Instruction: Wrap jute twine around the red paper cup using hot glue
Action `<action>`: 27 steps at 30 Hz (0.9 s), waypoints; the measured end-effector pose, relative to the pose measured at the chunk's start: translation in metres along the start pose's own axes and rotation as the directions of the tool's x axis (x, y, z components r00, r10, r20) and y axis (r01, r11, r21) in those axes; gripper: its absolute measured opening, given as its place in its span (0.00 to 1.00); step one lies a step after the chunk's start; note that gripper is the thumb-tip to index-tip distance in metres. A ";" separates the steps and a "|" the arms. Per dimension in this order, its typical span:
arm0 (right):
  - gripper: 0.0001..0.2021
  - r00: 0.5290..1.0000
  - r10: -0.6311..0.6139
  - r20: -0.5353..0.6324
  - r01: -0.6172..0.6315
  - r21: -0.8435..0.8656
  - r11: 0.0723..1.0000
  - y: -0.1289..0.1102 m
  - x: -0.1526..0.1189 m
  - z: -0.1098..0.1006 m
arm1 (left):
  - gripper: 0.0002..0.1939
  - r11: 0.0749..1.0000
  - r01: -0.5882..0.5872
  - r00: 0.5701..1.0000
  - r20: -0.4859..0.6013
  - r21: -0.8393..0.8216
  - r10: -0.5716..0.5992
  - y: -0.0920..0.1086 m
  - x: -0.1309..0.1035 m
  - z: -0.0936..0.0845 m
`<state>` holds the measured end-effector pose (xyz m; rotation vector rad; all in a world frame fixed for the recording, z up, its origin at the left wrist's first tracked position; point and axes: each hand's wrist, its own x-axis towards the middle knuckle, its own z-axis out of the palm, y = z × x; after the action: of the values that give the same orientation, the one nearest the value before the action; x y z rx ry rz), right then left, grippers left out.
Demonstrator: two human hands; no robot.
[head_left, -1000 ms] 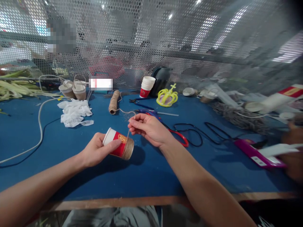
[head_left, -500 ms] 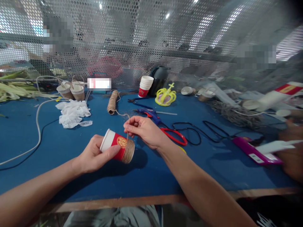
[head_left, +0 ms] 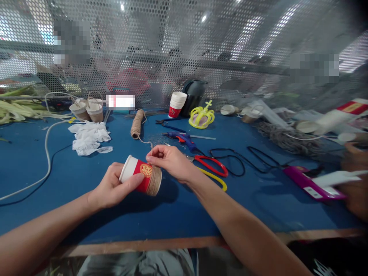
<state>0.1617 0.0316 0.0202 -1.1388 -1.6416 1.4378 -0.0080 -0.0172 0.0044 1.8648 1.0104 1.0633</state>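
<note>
My left hand [head_left: 113, 188] is closed round a red and white paper cup [head_left: 130, 168], which lies tilted on its side in the air above the table. Brown twine [head_left: 155, 181] is wound round the cup's base end. With thumb and fingers pinched, my right hand [head_left: 169, 161] holds the loose strand of that twine right at the cup's upper side. From there the strand runs back to a twine spool [head_left: 137, 124] lying on the table. Scissors with one red and one yellow handle [head_left: 211, 165] lie just right of my right hand, partly hidden under my wrist.
Behind my hands lie a blue glue gun [head_left: 184, 138], pliers [head_left: 169, 124], a yellow crown [head_left: 201, 117], stacked cups [head_left: 177, 104] and a dark kettle [head_left: 195, 96]. White gloves [head_left: 89, 138] lie left. At right are a purple power strip [head_left: 313, 186] and another person's blurred hand [head_left: 353, 180].
My right hand has come down and slightly left, close against the cup, with the twine. The cup has shifted slightly left and up in my left hand. More of the scissors shows.
</note>
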 end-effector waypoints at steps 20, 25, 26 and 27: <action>0.09 0.970 -0.183 -0.159 0.132 -0.286 0.949 -0.002 0.003 -0.005 | 0.19 0.777 0.306 0.876 -0.157 -0.550 -0.456 -0.011 0.021 0.004; 0.07 0.947 -0.297 -0.121 0.235 -0.366 0.900 -0.001 -0.008 0.011 | 0.21 0.840 0.312 0.894 -0.161 -0.444 -0.418 -0.011 0.019 0.004; 0.07 0.943 -0.309 -0.119 0.246 -0.373 0.895 0.000 -0.008 0.013 | 0.21 0.854 0.313 0.898 -0.163 -0.415 -0.409 -0.011 0.019 0.004; 0.08 0.940 -0.321 -0.117 0.257 -0.378 0.890 0.002 -0.009 0.014 | 0.20 0.867 0.315 0.901 -0.166 -0.386 -0.401 -0.011 0.019 0.004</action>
<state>0.1529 0.0182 0.0168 -1.1168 -1.8985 0.8439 -0.0009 0.0034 -0.0012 1.2174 1.1663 1.1678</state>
